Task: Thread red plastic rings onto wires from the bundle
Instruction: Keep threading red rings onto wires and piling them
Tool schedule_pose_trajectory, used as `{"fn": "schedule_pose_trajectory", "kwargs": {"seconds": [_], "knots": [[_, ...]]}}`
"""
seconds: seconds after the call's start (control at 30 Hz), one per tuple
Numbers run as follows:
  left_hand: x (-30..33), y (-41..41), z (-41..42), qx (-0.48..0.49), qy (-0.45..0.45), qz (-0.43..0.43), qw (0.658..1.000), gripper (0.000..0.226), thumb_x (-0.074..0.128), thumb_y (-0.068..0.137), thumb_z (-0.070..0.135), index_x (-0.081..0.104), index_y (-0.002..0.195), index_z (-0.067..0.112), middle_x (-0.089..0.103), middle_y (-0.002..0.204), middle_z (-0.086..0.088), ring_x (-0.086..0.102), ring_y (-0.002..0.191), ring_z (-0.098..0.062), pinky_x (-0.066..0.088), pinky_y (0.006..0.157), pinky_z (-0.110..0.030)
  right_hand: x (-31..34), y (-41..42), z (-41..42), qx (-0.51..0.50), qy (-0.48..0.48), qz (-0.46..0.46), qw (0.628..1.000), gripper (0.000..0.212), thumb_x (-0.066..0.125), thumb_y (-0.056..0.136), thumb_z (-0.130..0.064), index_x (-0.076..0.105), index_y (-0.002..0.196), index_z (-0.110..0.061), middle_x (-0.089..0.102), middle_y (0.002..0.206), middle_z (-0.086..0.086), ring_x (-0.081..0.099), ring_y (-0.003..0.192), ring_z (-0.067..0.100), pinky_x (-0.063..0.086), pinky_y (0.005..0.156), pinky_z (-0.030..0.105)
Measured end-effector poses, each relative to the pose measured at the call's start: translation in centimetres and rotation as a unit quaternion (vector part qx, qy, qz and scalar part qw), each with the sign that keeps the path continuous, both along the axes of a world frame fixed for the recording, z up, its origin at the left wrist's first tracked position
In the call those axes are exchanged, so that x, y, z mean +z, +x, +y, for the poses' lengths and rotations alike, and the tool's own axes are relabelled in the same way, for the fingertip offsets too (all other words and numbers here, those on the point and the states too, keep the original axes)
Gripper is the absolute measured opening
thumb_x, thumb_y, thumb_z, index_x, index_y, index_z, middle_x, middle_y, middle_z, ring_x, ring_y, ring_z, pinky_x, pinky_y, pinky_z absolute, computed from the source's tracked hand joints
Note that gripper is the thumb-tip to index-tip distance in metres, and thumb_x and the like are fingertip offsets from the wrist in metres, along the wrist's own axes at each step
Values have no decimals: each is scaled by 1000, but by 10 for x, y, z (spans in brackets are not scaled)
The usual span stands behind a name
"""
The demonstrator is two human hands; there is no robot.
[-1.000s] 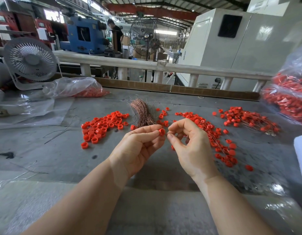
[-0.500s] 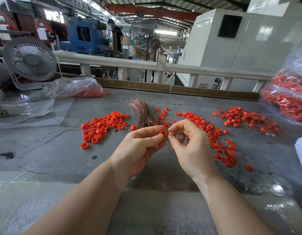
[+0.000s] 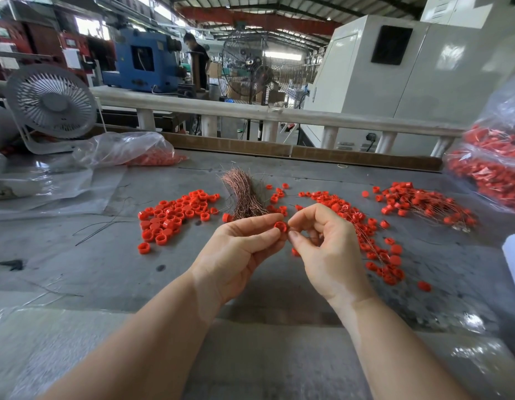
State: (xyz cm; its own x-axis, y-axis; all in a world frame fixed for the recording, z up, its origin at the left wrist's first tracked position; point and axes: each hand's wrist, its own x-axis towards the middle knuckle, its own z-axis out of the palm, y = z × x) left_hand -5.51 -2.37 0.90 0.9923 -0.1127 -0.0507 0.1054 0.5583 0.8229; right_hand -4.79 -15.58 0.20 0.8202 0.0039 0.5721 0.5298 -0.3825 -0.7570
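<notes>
My left hand [image 3: 239, 252] pinches a red plastic ring [image 3: 280, 226] between thumb and fingertips above the grey table. My right hand [image 3: 328, 249] faces it, thumb and forefinger pinched right beside the ring; a thin wire there is too fine to make out. Behind the hands lies the copper wire bundle [image 3: 244, 194]. Loose red rings [image 3: 175, 217] are heaped to its left. Rings strung on wires [image 3: 374, 235] trail to the right, with another threaded pile [image 3: 423, 203] farther right.
A clear bag of red rings [image 3: 493, 166] bulges at the right edge, another bag [image 3: 129, 153] lies at back left by a small white fan [image 3: 51, 102]. Plastic sheet [image 3: 48, 192] covers the left table. A white railing [image 3: 250, 111] bounds the far edge.
The ring in my left hand has come closer to my right fingertips; both hands stay in nearly the same spot above the table.
</notes>
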Motion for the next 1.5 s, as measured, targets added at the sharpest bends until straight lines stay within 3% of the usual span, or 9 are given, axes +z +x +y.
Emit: {"fn": "schedule_pose_trajectory", "kwargs": {"seconds": [0.17, 0.27, 0.37, 0.53, 0.83, 1.07, 1.27, 1.5], "knots": [[1, 2, 1, -13, -16, 15, 1000, 27, 50, 85, -7, 73, 74, 1, 70, 72, -13, 67, 60, -14, 56, 59, -20, -1, 0, 0, -7, -1, -1, 1000, 28, 63, 79, 5, 59, 70, -21, 55, 57, -18, 52, 57, 22, 50, 60, 45], [1, 2, 2, -16, -22, 20, 999, 29, 48, 87, -8, 72, 75, 0, 70, 72, -14, 67, 60, -15, 57, 60, -21, 0, -1, 0, -10, -8, -1, 1000, 27, 63, 79, 4, 59, 71, -21, 56, 59, -20, 50, 55, 9, 51, 60, 42], [0, 2, 2, -11, -22, 21, 999, 30, 48, 86, -9, 73, 73, 1, 70, 71, -14, 67, 60, -15, 57, 61, -21, -1, -1, 0, -13, -14, -2, 1000, 24, 65, 79, 1, 60, 71, -21, 57, 59, -16, 52, 56, 14, 51, 60, 41], [-1, 3, 3, 5, -31, 19, 999, 27, 49, 86, -9, 72, 74, 0, 70, 70, -14, 67, 58, -14, 56, 57, -19, -3, -1, 0, -18, -45, -7, 999, 20, 67, 80, -7, 62, 69, -23, 58, 60, -14, 50, 57, 5, 44, 57, 22], [-2, 3, 4, -3, 8, 12, 1000, 28, 51, 86, -5, 74, 73, 6, 70, 69, -10, 66, 58, -12, 56, 56, -22, -3, -1, -1, -12, -67, -4, 998, 26, 65, 82, -6, 60, 67, -26, 55, 59, -25, 49, 57, 0, 35, 54, 11], [-2, 3, 2, -7, -9, 15, 1000, 21, 50, 87, -5, 70, 81, 1, 70, 70, -11, 66, 59, -12, 57, 59, -21, -4, 0, -1, -12, -71, 10, 997, 30, 63, 82, -5, 55, 64, -28, 55, 58, -21, 45, 55, 5, 37, 54, 20], [0, 2, 2, -17, -23, 20, 999, 29, 48, 87, -7, 72, 73, 1, 70, 71, -12, 66, 60, -13, 57, 61, -21, -4, 1, -2, -19, -69, 10, 997, 29, 63, 82, -5, 55, 65, -26, 54, 56, -19, 44, 54, 5, 39, 54, 26], [-1, 2, 2, -10, -31, 19, 999, 20, 48, 86, -8, 67, 85, -2, 70, 70, -12, 67, 59, -13, 57, 64, -20, -4, 0, -1, -26, -53, 12, 998, 22, 64, 82, -6, 58, 67, -22, 54, 55, -11, 50, 57, 16, 47, 59, 40]]}}
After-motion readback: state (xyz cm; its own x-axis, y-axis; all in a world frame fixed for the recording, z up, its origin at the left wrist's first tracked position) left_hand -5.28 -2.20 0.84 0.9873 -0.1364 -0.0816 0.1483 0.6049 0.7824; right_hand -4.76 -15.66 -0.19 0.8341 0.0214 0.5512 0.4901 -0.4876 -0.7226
